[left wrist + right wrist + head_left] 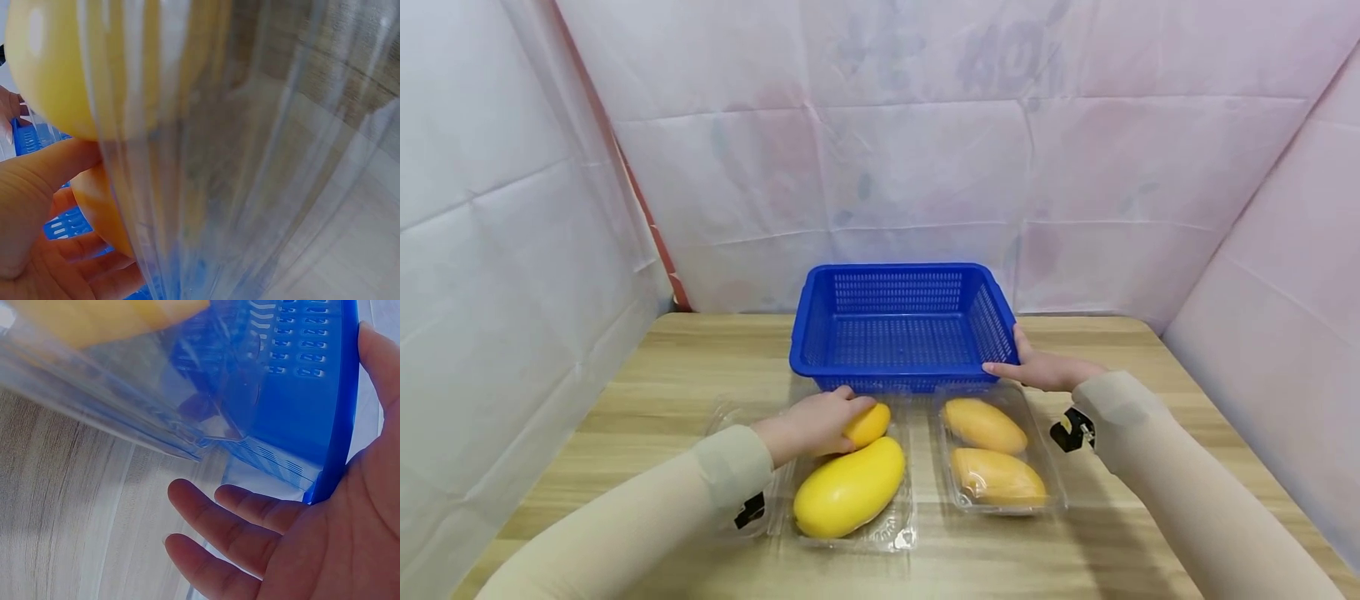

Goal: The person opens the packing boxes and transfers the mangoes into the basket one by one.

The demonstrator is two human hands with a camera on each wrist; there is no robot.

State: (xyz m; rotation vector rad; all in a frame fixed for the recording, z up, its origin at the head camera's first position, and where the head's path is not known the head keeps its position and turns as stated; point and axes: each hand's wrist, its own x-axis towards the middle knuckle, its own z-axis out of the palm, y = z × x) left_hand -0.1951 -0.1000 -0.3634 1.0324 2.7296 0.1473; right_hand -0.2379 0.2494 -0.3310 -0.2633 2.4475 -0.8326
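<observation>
A clear plastic clamshell box (891, 533) lies with its lid folded out to the left. In it are a large yellow mango (850, 487) and, behind that, a smaller orange-yellow mango (868, 423). My left hand (816, 425) holds the smaller one, its thumb (69, 159) and fingers round its sides. My right hand (1045, 368) touches the front right corner of a blue plastic basket (898, 371), the thumb and fingers spread at the rim. In the right wrist view, the fingers (228, 534) extend loosely below the rim.
Right of the clamshell stands a second clear box (1056, 492) holding two orange mangoes (985, 425). The basket sits behind both boxes, with only its blue mesh floor showing inside. White printed sheets (917, 167) hang round the back and sides of the wooden table (647, 400).
</observation>
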